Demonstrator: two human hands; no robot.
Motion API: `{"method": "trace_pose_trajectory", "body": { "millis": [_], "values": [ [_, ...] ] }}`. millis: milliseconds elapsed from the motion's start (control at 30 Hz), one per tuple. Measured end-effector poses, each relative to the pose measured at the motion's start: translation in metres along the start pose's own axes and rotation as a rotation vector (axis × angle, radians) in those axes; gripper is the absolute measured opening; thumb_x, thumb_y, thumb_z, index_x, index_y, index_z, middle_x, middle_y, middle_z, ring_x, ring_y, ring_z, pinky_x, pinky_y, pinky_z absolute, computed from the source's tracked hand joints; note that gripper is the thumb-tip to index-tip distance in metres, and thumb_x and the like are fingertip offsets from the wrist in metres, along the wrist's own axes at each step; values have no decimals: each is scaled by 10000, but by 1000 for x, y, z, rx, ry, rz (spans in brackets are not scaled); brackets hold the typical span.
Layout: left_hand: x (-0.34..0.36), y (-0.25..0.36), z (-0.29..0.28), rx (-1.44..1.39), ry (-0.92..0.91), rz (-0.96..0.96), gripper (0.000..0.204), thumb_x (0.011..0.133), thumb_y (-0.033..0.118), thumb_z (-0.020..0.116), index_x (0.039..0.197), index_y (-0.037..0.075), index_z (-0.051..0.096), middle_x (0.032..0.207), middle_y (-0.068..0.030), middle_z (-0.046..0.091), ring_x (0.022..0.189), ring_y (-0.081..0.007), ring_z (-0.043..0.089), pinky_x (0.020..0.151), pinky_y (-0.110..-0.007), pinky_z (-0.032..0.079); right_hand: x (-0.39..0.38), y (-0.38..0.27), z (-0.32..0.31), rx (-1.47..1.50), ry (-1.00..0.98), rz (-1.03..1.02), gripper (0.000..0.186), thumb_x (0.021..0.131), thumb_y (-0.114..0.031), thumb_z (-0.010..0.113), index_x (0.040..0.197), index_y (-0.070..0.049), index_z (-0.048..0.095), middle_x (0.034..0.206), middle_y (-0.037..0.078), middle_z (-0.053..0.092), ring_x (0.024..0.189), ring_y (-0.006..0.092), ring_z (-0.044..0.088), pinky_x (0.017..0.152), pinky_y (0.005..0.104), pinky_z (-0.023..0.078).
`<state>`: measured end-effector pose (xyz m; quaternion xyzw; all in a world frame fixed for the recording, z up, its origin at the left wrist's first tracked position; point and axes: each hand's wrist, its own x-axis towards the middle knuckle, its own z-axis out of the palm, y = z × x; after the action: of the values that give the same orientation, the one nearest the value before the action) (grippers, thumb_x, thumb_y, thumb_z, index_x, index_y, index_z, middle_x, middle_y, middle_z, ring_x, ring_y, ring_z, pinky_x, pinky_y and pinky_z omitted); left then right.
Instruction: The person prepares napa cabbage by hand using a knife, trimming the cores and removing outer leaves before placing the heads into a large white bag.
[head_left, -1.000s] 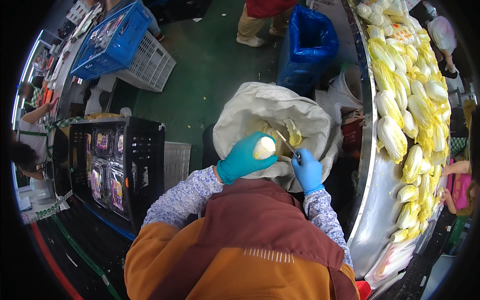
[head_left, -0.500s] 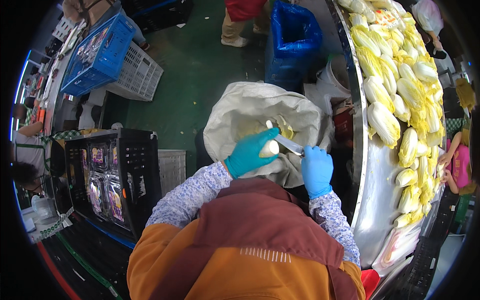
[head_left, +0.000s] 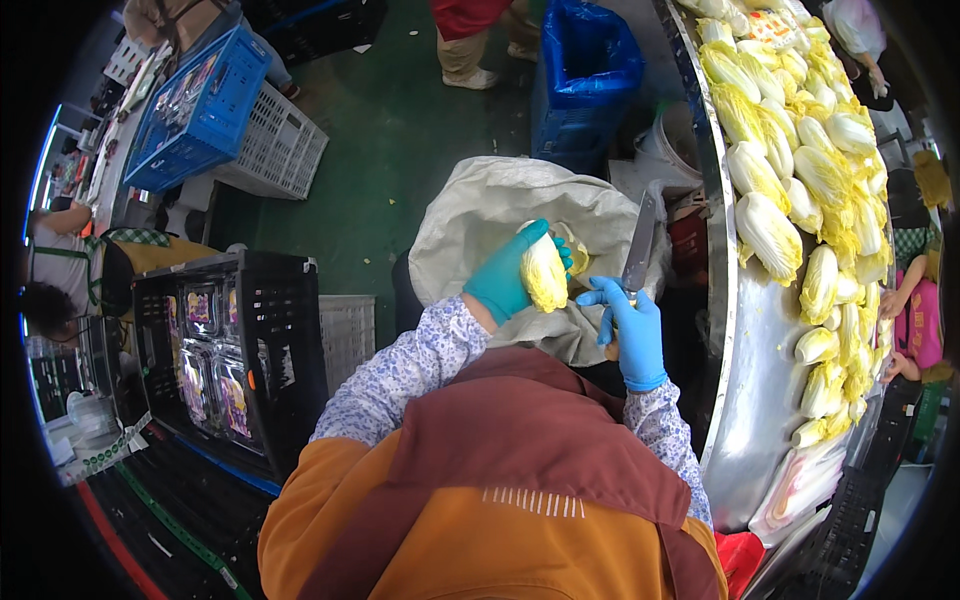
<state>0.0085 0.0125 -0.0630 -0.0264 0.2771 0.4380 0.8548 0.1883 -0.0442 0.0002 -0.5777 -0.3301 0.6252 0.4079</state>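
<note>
In a teal glove, my left hand (head_left: 500,278) is closed around a small napa cabbage (head_left: 544,275), its yellow leafy end toward me. My right hand (head_left: 633,330), gloved in blue, grips a knife (head_left: 641,243) by the handle; the blade points up and away, apart from the cabbage. Its index finger reaches out toward the cabbage. Both hands are over a white woven sack (head_left: 455,222) with its mouth wide, and pale leaf scraps (head_left: 572,250) show inside it, partly hidden by my left hand.
To my right, a metal table (head_left: 745,400) carries many napa cabbages (head_left: 770,240). Beyond the sack stands a blue bin (head_left: 575,130) with a liner. A black crate (head_left: 285,350) of clear packs is at left, near a blue crate (head_left: 195,110). Other people work around.
The knife has left the cabbage and swung upright, away to the right. My left hand has turned the cabbage so its leafy end faces me. The white piece by the blade is gone from view.
</note>
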Motion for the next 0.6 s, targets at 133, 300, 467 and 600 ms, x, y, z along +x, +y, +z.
{"method": "trace_pose_trajectory", "body": {
  "millis": [133,300,467,600],
  "values": [
    [3,-6,8,-66,-75,10,282,922,331,573,983,56,556,866,-96,624,795,-241,627,734,-361,538,-4,0,-2,-5,26,-12,286,896,-208,587,1051,28,636,829,82,675,459,47,440,425,188,366],
    [6,-33,32,81,-82,103,394,956,356,513,1207,53,519,1147,-90,587,1046,-221,575,927,-360,473,-4,16,1,-411,224,-486,439,836,-306,692,1094,38,607,783,88,659,523,67,523,465,208,399],
    [-12,-40,72,390,-563,102,702,936,516,446,1461,104,227,1438,-124,347,1295,-276,378,1067,-444,331,-48,-43,-51,257,-13,-1,443,877,-405,627,1017,16,613,670,36,620,480,72,510,438,194,399],
    [-15,-36,73,526,-505,-64,657,946,416,494,1448,67,255,1374,-159,420,1223,-296,460,1013,-434,403,-68,-58,-151,359,509,-260,396,891,-418,600,955,-28,601,654,30,571,494,89,507,434,212,403]
  ]
}}
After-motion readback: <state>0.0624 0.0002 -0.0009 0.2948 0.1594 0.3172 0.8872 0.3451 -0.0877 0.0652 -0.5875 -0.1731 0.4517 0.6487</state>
